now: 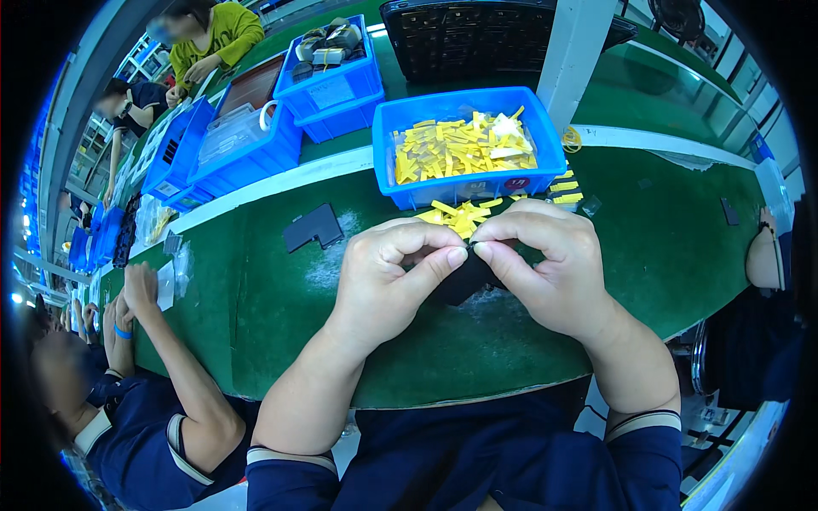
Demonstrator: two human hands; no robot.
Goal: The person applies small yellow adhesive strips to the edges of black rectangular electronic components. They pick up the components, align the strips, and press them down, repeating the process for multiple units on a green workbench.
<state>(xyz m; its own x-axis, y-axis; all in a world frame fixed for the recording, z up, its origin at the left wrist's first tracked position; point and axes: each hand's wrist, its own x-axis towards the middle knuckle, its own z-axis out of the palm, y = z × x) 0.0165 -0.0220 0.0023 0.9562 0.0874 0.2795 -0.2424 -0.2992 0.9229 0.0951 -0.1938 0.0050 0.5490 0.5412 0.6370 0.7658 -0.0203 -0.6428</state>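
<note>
My left hand (383,277) and my right hand (550,264) meet over the green table, thumbs and forefingers pinched tip to tip. Between them they grip the upper edge of a flat black piece (463,284), mostly covered by my fingers. Just beyond my fingertips lies a small heap of yellow strips (460,218). To the left of my left hand, a similar flat black piece (313,227) with a notched corner rests on the table.
A blue bin (469,187) full of yellow strips stands beyond my hands. More blue bins (332,94) are at the far left, near a white post (579,60). A co-worker's arm (183,349) rests on the table at left; another person's arm (764,255) is at right.
</note>
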